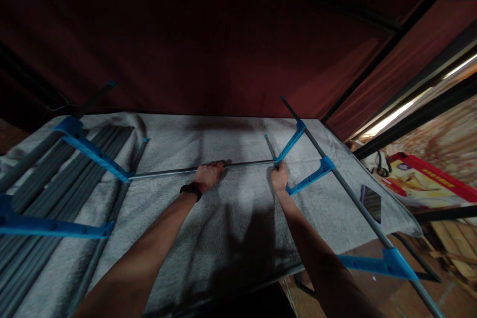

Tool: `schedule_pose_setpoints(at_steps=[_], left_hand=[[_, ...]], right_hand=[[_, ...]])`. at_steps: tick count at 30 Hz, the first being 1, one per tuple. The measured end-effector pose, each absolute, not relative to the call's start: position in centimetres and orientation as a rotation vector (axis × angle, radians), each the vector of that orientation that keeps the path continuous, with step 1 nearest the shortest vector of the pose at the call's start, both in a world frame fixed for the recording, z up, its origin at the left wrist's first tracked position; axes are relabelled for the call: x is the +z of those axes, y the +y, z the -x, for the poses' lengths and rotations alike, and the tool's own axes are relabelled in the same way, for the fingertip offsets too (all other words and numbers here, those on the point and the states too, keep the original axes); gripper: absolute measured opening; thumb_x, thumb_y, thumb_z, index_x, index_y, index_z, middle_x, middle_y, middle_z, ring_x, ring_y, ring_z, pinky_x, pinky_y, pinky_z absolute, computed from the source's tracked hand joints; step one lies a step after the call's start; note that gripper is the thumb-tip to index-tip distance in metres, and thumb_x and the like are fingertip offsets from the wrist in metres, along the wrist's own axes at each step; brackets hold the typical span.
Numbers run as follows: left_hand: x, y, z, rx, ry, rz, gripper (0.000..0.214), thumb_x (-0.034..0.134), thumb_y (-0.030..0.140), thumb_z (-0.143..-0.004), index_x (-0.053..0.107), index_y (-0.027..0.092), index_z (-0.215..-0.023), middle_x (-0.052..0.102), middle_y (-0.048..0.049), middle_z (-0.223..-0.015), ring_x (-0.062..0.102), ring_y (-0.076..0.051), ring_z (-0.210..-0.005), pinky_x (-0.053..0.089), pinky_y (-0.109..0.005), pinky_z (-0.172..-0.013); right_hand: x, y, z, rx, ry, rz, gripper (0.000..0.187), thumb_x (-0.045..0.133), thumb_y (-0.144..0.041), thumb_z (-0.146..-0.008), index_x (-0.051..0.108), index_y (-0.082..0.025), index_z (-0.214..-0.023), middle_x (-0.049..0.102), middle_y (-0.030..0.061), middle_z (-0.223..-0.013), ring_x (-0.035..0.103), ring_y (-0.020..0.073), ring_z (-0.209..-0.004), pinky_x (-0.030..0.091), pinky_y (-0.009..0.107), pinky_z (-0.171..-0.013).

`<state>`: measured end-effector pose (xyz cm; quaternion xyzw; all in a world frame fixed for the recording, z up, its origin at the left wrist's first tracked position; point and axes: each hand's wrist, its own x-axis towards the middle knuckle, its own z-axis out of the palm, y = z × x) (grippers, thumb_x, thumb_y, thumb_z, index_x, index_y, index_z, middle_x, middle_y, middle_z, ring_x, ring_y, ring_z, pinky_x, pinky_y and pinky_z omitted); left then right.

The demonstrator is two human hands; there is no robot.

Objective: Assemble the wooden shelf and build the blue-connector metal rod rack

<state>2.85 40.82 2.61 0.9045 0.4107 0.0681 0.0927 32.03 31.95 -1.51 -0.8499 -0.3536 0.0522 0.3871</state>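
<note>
A thin grey metal tube runs crosswise between two blue plastic brackets. My left hand, with a dark band at its wrist, is closed over the middle of this tube. At the tube's right end, my right hand grips the joint with the right blue bracket; its fingers are partly hidden. That bracket is fixed to a long grey pole on the right, which carries more blue brackets. The tube's left end meets the left blue bracket.
Several loose grey tubes lie side by side at the left, on a light grey blanket. A phone lies near the right edge of the table. Beyond stands a red and yellow box. Dark red fabric hangs behind.
</note>
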Motion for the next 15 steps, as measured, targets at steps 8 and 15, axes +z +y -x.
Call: schedule_pose_setpoints(at_steps=[8, 15], left_hand=[[2.6, 40.1, -2.8, 0.265, 1.206, -2.732, 0.035, 0.037, 0.033, -0.102, 0.057, 0.019, -0.125, 0.067, -0.0107, -0.118, 0.063, -0.023, -0.107, 0.045, -0.035, -0.090], [3.3, 39.1, 0.3, 0.351, 1.287, -2.841, 0.041, 0.036, 0.042, -0.101, 0.054, 0.020, -0.130, 0.061, -0.0133, -0.126, 0.055, -0.028, -0.115, 0.035, -0.043, -0.100]], right_hand=[[-1.2, 31.7, -31.7, 0.103, -0.914, 2.195, 0.064, 0.042, -0.015, -0.076, 0.048, -0.003, -0.139, 0.064, 0.0196, -0.121, 0.061, 0.0278, -0.109, 0.043, 0.041, -0.102], [-0.8, 31.3, -31.7, 0.085, -0.982, 2.220, 0.062, 0.041, -0.017, -0.076, 0.051, -0.006, -0.136, 0.066, 0.0168, -0.115, 0.062, 0.0264, -0.104, 0.046, 0.040, -0.098]])
